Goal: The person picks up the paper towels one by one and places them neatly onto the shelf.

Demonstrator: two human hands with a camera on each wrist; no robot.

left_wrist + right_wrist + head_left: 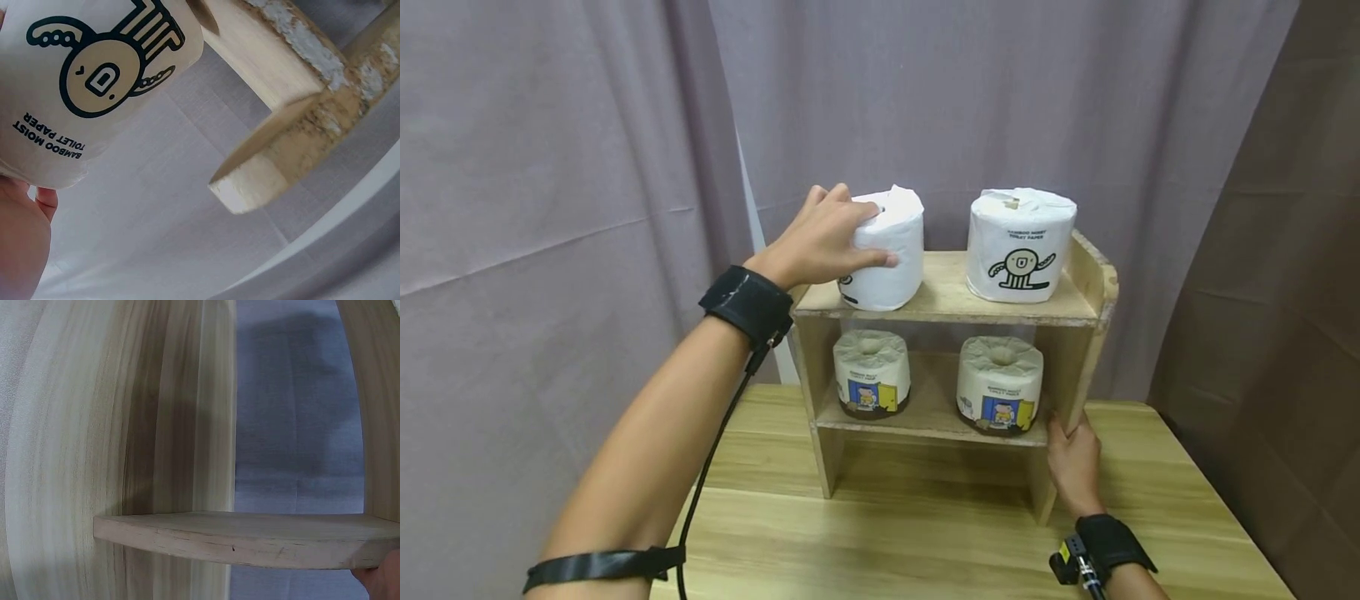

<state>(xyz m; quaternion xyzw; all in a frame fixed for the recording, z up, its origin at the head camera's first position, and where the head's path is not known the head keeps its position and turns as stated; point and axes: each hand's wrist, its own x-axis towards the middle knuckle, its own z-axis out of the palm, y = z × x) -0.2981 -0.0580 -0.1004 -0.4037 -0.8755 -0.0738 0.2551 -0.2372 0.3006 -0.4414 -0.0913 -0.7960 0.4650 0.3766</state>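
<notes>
On the left of the top board, my left hand (823, 237) grips a white-wrapped toilet paper roll (895, 279), thumb and fingers around its side and upper rim. The left wrist view shows the roll's printed face (103, 87) close up. My right hand (1075, 467) holds the right side panel of the small wooden shelf (947, 287), low down by the lower board. In the right wrist view, part of that hand (380, 578) touches the panel (237, 540). Another white roll (1022, 246) stands at the right of the top board.
Two cream rolls with colourful prints, one left (871, 375) and one right (1000, 383), stand on the lower board. The shelf stands on a wood-grain table (925, 533). Grey curtain (1000, 100) hangs behind, and a brown covering (1277, 275) lies to the right.
</notes>
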